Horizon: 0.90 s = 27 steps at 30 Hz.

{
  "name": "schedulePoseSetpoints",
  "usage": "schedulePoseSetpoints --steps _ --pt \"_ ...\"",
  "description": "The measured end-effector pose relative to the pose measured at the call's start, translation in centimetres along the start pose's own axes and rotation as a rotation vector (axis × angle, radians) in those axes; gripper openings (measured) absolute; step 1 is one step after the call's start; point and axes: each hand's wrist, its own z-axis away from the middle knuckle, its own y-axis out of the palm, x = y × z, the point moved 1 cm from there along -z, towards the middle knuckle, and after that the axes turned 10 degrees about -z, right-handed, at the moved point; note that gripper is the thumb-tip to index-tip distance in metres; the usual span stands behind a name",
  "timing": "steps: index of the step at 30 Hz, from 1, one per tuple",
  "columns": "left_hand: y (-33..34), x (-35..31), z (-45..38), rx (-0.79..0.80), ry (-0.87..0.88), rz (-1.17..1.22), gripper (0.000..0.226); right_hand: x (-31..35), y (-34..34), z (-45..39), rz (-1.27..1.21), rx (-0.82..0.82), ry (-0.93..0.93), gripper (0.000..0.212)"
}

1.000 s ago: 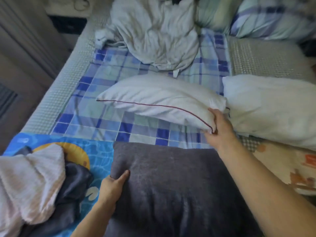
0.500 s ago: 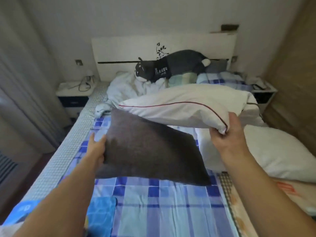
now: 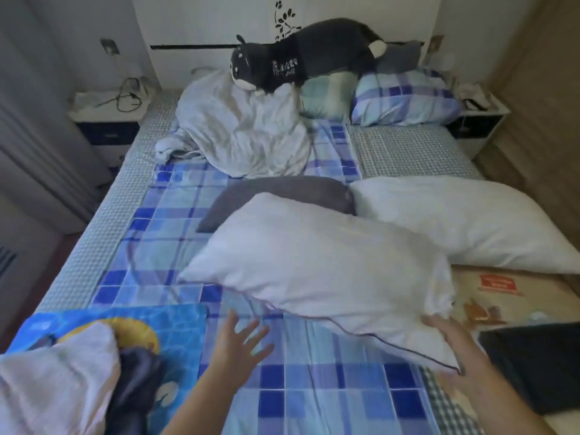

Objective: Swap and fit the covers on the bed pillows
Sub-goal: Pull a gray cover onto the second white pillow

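A white pillow with dark red piping (image 3: 329,271) lies across the blue checked sheet (image 3: 314,387) in the middle of the bed. My right hand (image 3: 448,340) is at its near right corner, fingers tucked under the edge, blurred. My left hand (image 3: 238,343) hovers over the sheet with fingers spread, holding nothing, just short of the pillow's near edge. A dark grey pillow (image 3: 282,191) lies flat behind the white one, partly hidden by it. A second bare white pillow (image 3: 455,221) rests to the right. A crumpled pale grey cover (image 3: 244,133) is heaped near the headboard.
A dark plush toy (image 3: 301,58) lies on a green pillow (image 3: 326,98) and a blue plaid pillow (image 3: 405,98). Near left sit a blue printed cloth (image 3: 175,324), a pinkish towel (image 3: 53,381) and dark fabric (image 3: 135,372). A flat dark object (image 3: 533,362) lies near right.
Both pillows were lifted together. My left hand has let go of the grey pillow, which now lies farther up the bed. My right hand has brought the white pillow down towards me.
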Motion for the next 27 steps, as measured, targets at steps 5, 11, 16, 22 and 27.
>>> schedulePoseSetpoints --steps 5,11,16,22,27 --pt "-8.6 6.1 -1.0 -0.266 -0.389 -0.676 0.026 -10.4 0.5 -3.0 0.208 -0.003 0.35 0.02" --pt "-8.4 0.9 -7.1 -0.417 0.001 -0.917 0.061 -7.7 7.7 -5.8 0.205 0.027 0.273 0.032" --pt "-4.6 -3.1 -13.6 -0.416 0.21 -1.037 0.082 -6.3 10.1 -9.7 0.134 -0.285 0.335 0.069" --pt "-3.9 0.3 -16.6 -0.352 0.099 -1.117 0.055 -10.5 9.8 -11.0 -0.024 -0.145 0.419 0.088" --pt "-8.1 5.1 -7.8 -0.387 0.092 -0.971 0.039 -10.1 7.0 -6.0 0.021 -0.16 0.436 0.059"
